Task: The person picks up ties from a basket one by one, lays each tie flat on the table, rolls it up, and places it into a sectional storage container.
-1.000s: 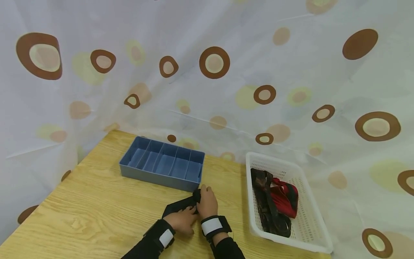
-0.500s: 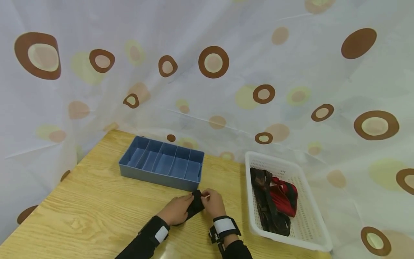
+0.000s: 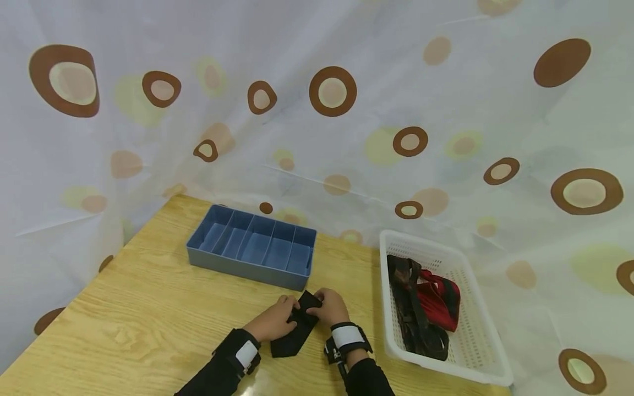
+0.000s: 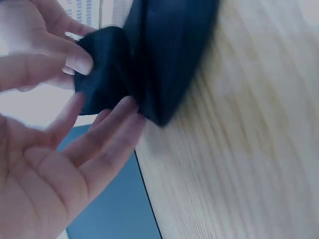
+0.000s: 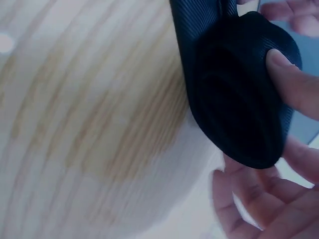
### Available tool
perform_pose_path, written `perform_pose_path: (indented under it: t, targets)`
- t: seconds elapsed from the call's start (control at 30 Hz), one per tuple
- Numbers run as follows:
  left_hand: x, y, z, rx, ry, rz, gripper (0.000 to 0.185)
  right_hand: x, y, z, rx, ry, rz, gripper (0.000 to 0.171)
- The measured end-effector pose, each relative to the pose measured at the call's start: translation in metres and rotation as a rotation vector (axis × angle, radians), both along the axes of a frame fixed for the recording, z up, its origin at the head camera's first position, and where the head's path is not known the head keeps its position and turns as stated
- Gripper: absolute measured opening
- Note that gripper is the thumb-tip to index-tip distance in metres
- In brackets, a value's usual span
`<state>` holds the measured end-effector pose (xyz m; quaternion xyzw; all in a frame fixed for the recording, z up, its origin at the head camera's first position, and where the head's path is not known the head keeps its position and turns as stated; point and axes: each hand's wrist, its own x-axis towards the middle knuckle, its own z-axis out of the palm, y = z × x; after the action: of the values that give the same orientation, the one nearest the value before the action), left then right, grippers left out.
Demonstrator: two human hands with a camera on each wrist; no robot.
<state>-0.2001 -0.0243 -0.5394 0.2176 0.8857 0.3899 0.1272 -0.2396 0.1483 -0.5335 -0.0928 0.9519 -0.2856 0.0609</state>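
Note:
A black necktie (image 3: pixel 286 345) lies on the wooden table in the head view, its pointed end towards the person. Its far part is turned over into a thick, loose roll, whose hollow, layered side shows in the right wrist view. My right hand (image 3: pixel 333 308) pinches this roll (image 5: pixel 239 99), thumb on top and fingers beneath. From the left side, my left hand (image 3: pixel 269 323) holds the tie with thumb and fingertips at the fold. The left wrist view has its fingers (image 4: pixel 112 129) against the black cloth, facing the other hand.
Just beyond the hands stands a blue box (image 3: pixel 247 269) with several narrow compartments. On the right, a white plastic basket (image 3: pixel 468 344) contains a red cloth item (image 3: pixel 436 302) and dark brown strap-like items (image 3: pixel 413 324). A patterned curtain (image 3: pixel 297 165) hangs behind the table.
Both hands have shifted on the necktie; the left moved off its top to its left side. The tie turned, bringing its pointed end into view nearer the person.

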Motion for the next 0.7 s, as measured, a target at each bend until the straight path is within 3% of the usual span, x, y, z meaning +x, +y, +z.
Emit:
perform_pose_path:
  t: [0.1,0.2,0.3,0.4,0.5,0.57,0.7]
  targets:
    - [-0.006,-0.001,-0.001,0.079,0.081,0.06,0.036,0.005,-0.005,0.005,0.01,0.066,0.008,0.031]
    - [-0.013,0.0,-0.004,0.079,0.218,0.054,0.046,0.013,-0.01,0.007,0.049,0.131,0.024,0.031]
    - [-0.017,-0.001,-0.003,0.035,0.317,0.047,0.04,0.021,-0.017,0.004,0.082,0.222,0.052,0.034]
    - [-0.018,-0.002,0.002,0.004,0.31,0.058,0.028,0.029,-0.022,0.0,0.108,0.315,0.092,0.04]
    - [-0.017,-0.004,0.003,-0.025,0.303,0.059,0.03,0.032,-0.022,-0.003,0.12,0.369,0.149,0.044]
    - [-0.016,-0.005,0.004,-0.046,0.314,0.047,0.033,0.033,-0.019,-0.003,0.093,0.333,0.197,0.044]
    - [-0.014,-0.007,0.0,-0.097,0.392,-0.012,0.038,0.03,-0.007,0.003,-0.059,0.12,0.284,0.026]
